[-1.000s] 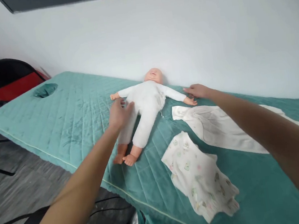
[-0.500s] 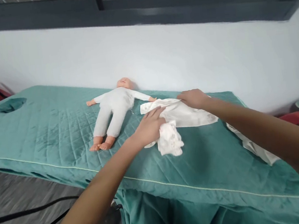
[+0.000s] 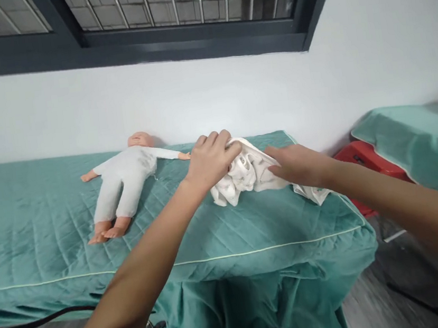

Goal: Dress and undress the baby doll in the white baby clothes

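A bunched white cloth garment point(image 3: 244, 171) lies on the green quilted bed cover point(image 3: 219, 233). My left hand point(image 3: 213, 156) is closed on its upper left part, with the fingers curled over the fabric. At the garment's right side my right hand point(image 3: 297, 165) pinches the edge, and the cloth stretches between the two hands. Another piece of white cloth point(image 3: 312, 193) sits under and beside my right wrist, partly hidden. To the left a baby doll point(image 3: 126, 170) in a white suit lies on its back, one arm reaching toward my left hand without touching it.
Behind the bed rises a white wall point(image 3: 57, 114) with a dark window frame point(image 3: 189, 48). Off the bed's right end stand a red plastic stool point(image 3: 370, 161) and a second green-covered bed point(image 3: 432, 143). A black cable point(image 3: 42, 318) crosses at lower left.
The view has swung to the right. The garment, spread out before, is now gathered into a bunch, and my left hand has moved up onto its top edge.
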Action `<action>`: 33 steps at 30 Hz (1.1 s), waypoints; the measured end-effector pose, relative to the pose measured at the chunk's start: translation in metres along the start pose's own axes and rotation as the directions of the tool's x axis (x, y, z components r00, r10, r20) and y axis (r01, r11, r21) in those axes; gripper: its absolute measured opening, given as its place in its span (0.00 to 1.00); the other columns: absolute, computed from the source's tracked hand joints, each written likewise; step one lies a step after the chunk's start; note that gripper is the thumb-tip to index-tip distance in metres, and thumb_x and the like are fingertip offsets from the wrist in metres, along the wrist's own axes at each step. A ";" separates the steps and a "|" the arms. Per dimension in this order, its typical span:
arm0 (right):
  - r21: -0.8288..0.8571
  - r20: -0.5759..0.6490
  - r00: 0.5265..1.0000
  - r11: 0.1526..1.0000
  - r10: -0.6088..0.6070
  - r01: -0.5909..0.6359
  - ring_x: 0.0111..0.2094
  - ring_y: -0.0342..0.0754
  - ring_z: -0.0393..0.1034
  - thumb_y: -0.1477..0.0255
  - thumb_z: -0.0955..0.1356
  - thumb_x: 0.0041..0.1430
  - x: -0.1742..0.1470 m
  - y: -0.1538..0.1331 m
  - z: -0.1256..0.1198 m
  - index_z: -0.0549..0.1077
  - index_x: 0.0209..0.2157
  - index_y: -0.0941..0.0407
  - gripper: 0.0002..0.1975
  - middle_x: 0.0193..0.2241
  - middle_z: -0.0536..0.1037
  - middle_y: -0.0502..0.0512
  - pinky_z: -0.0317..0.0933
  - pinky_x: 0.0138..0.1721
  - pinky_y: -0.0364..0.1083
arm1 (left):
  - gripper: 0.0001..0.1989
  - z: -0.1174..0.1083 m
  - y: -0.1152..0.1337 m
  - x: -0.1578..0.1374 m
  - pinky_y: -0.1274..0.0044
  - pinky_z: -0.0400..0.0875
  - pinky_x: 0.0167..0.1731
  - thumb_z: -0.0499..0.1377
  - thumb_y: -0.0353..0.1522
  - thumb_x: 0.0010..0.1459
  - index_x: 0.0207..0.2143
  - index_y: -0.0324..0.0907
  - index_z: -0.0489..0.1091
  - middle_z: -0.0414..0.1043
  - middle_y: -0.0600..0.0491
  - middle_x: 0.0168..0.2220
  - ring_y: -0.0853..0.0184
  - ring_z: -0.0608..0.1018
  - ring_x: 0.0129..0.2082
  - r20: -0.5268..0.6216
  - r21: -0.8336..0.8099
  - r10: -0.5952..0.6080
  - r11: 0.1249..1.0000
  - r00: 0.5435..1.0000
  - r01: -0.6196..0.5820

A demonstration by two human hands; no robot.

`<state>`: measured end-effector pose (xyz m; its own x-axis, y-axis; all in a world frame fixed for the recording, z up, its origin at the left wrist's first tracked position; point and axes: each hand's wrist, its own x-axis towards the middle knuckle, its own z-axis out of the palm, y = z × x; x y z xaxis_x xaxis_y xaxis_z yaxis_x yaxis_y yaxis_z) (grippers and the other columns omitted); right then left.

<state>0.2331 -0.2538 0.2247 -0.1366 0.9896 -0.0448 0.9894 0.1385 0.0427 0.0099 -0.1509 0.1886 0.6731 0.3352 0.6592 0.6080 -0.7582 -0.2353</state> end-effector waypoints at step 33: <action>0.993 0.000 0.926 0.107 -0.378 0.043 0.56 0.55 0.73 0.56 0.70 0.61 0.052 -0.140 0.161 0.65 0.61 0.47 0.29 0.59 0.74 0.60 0.65 0.61 0.62 | 0.35 -0.105 -0.108 -0.308 0.62 0.73 0.52 0.67 0.35 0.51 0.60 0.44 0.60 0.72 0.48 0.51 0.56 0.77 0.49 0.011 -0.554 -0.969 0.200 0.247 0.808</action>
<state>0.0957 -0.2277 0.0559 -0.5005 0.8638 -0.0581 0.1485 0.0195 -0.9887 -0.3075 -0.2307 0.0867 -0.4187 0.8234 0.3831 0.4318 -0.1906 0.8816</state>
